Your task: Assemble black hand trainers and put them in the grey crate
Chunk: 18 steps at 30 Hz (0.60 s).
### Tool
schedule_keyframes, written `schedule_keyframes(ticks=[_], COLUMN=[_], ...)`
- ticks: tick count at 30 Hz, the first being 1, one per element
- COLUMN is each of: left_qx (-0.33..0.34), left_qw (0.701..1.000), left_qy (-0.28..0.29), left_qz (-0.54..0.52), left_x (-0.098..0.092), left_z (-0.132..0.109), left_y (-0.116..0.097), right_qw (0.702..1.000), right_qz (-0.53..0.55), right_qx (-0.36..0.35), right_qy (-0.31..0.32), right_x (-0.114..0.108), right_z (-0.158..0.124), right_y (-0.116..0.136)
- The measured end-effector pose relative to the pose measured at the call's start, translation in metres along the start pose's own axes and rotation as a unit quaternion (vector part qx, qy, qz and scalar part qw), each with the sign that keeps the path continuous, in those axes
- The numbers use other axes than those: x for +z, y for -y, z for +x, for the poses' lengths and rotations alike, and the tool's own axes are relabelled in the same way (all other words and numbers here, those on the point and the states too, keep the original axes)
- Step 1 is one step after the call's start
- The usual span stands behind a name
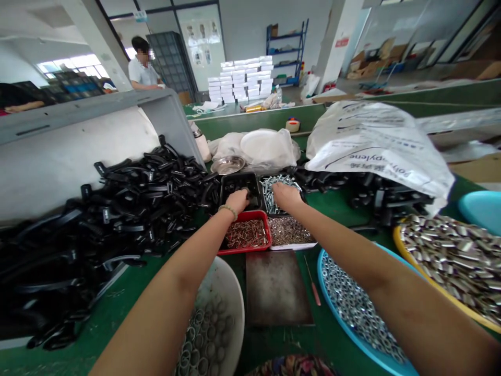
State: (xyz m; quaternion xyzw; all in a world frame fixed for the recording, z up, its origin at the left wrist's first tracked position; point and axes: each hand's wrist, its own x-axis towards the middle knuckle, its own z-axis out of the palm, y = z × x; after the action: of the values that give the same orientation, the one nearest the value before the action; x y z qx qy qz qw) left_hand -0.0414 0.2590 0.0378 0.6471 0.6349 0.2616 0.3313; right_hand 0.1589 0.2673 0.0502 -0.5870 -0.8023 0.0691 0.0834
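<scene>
Workshop floor, with a long green-topped surface (pixel 117 297) in the foreground. Beyond it, a co-worker (pixel 143 65) in a pale shirt stands near stacked white boxes (pixel 242 78) and a blue shelf rack (pixel 285 52). Item: left hand (pixel 237 201), a beaded bracelet (pixel 228 210) at the wrist, reaching into a black plastic tray (pixel 238 189). Its grip is curled downward with the fingers hidden by the tray rim, so any pinch cannot be told. Item: right hand (pixel 287 196), just beside the left, bent over a heap of silver screws (pixel 278 193) in a dark tray. Its fingertips point down at the heap, and whether the grip is closed cannot be told. Directly below the hands: a red tray of copper-coloured pins (pixel 246 234), touching a white-edged tray of small silver fasteners (pixel 288 231). Nearer the wearer lie a dark metal plate (pixel 276 287) and a slim orange-handled screwdriver (pixel 312 282). To the left, a large pile of black plastic handles (pixel 105 219) spills from a tilted grey crate (pixel 97 112). To the right, a blue basin of steel nuts (pixel 352 313) sits beside a yellow basin of metal rings (pixel 450 261), with a white polypropylene sack (pixel 376 141) behind them. A white bowl of metal rings (pixel 211 324) sits under the left forearm.
</scene>
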Motion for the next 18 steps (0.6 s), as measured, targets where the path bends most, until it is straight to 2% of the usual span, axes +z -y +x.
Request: schedule_keyframes(ticks=[3,5,6,7,9,10,11,14,16,18], left_qx=[-0.001,-0.004,-0.014,-0.030,-0.068,-0.082,-0.088,-0.066,-0.025,0.012], left_qw=[0.995,0.978,0.956,0.921,0.828,0.791,0.775,0.778,0.800,0.822], left_qy=[-0.017,-0.010,-0.001,0.012,0.039,0.052,0.061,0.072,0.070,0.058], left_qz=[-0.102,-0.207,-0.292,-0.388,-0.556,-0.604,-0.622,-0.620,-0.595,-0.566], left_x=[-0.005,-0.003,-0.002,0.000,0.004,0.007,0.010,0.022,0.030,0.036], left_z=[-0.024,-0.047,-0.060,-0.073,-0.098,-0.109,-0.119,-0.145,-0.160,-0.175], left_y=[-0.009,-0.016,-0.019,-0.022,-0.027,-0.029,-0.032,-0.041,-0.047,-0.052], right_qw=[0.998,0.992,0.983,0.969,0.930,0.915,0.909,0.931,0.953,0.957], right_qz=[0.053,0.113,0.164,0.222,0.335,0.371,0.383,0.320,0.232,0.188], right_qx=[-0.006,-0.025,-0.039,-0.053,-0.072,-0.076,-0.073,-0.070,-0.087,-0.125], right_qy=[-0.029,-0.055,-0.074,-0.095,-0.131,-0.141,-0.145,-0.159,-0.174,-0.181], right_x=[-0.013,-0.019,-0.021,-0.022,-0.023,-0.023,-0.023,-0.023,-0.021,-0.018], right_z=[-0.023,-0.046,-0.060,-0.074,-0.100,-0.112,-0.122,-0.143,-0.155,-0.168], right_y=[0.003,0.009,0.013,0.019,0.031,0.037,0.043,0.058,0.065,0.071])
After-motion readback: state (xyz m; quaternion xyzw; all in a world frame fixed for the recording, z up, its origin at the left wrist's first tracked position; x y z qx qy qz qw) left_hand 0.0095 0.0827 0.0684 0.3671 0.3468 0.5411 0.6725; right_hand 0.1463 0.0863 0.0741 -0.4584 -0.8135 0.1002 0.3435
